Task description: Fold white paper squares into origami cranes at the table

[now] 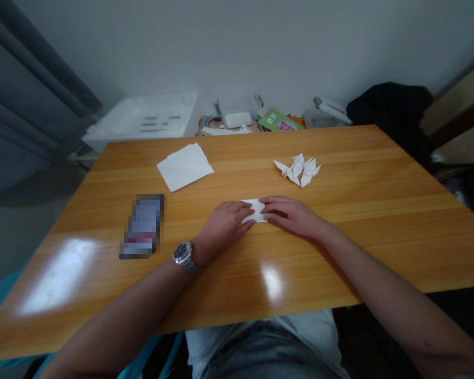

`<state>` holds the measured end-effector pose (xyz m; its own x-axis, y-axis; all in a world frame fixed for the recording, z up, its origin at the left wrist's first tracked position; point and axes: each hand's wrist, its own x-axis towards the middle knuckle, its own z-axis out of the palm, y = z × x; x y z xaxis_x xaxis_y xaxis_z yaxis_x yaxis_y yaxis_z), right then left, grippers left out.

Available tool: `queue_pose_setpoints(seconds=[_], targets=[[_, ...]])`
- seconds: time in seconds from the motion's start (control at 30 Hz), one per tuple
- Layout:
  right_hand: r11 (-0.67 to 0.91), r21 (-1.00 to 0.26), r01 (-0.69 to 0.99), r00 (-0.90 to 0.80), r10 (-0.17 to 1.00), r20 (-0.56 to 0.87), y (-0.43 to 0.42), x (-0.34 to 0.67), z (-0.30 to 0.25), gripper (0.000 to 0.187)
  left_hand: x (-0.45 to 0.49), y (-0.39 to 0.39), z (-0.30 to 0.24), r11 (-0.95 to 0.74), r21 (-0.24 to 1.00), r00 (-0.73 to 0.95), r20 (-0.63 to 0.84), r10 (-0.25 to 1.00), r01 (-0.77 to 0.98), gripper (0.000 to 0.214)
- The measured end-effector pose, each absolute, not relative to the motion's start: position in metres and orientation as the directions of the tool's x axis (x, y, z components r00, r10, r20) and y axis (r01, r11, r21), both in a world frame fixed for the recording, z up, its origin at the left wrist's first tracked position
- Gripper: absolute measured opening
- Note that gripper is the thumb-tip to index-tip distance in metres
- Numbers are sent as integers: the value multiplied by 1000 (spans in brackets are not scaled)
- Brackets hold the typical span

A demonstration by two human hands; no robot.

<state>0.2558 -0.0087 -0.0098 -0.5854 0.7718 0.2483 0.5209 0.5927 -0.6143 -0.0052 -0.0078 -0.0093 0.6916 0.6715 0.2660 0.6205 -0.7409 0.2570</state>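
A small folded piece of white paper (pixel 256 210) lies on the wooden table between my two hands. My left hand (pixel 228 221) grips its left end, fingertips over the top and thumb along the near edge. From the other side, my right hand (pixel 290 213) holds the right end between fingers and thumb. Both hands cover parts of the paper, so its full outline is hidden. Beyond my right hand sits a cluster of folded white paper figures (pixel 299 170) with pointed tips. A stack of white paper sheets (pixel 185 167) rests farther off to the left.
A phone (pixel 142 226), blurred out, lies on the table (pixel 379 210) left of my left hand. Behind the table's far edge stand a white plastic tray (pixel 126 118), a green booklet (pixel 278 121) and a dark bundle (pixel 389 108). A grey curtain (pixel 27 84) hangs at left.
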Motion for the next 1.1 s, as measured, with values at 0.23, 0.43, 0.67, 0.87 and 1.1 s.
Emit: queue_pose_setpoints(seconds=[0.23, 0.43, 0.67, 0.87, 1.1], targets=[[569, -656, 496, -508, 803, 313, -8, 248, -10, 18, -2, -9, -6, -739, 256, 692, 259, 674, 624, 30], [591, -663, 459, -552, 775, 307, -7, 254, -12, 16, -1, -10, -4, -728, 263, 678, 264, 686, 634, 29], [578, -669, 468, -551, 783, 290, -5, 256, -12, 17, -1, -9, -6, -731, 263, 678, 271, 683, 630, 30], [578, -660, 479, -500, 798, 337, -4, 255, -12, 17, -4, -10, -9, -772, 312, 710, 307, 634, 554, 34], [580, -653, 487, -487, 801, 348, -1, 259, -12, 18, -2, -14, -6, -820, 288, 780, 268, 565, 495, 38]])
